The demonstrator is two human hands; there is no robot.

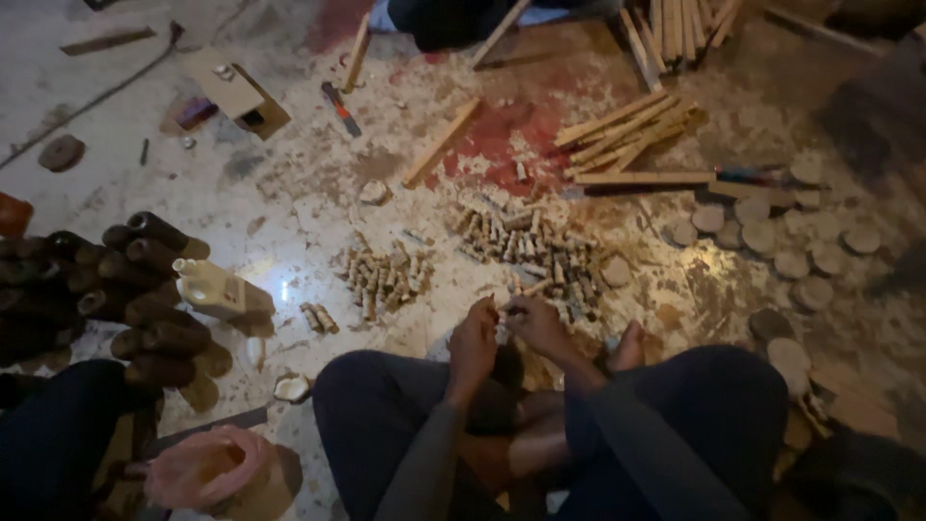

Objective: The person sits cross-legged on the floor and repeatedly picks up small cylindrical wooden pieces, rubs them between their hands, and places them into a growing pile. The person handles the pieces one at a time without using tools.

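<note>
Both hands, left hand point(473, 344), right hand point(536, 323), pinch small wooden peg point(508, 309).

Left of the hands lies a stack of dark bamboo tubes point(145, 289) beside a cream glue bottle point(214, 289); far ahead, wooden slats point(627, 135); right, round wooden discs point(781, 241).

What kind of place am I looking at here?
Probably a small woodworking workshop, worked on the floor: wooden sticks lie in bundles, short cut pegs in heaps, and round wooden discs to the right, with sawdust around.
</note>
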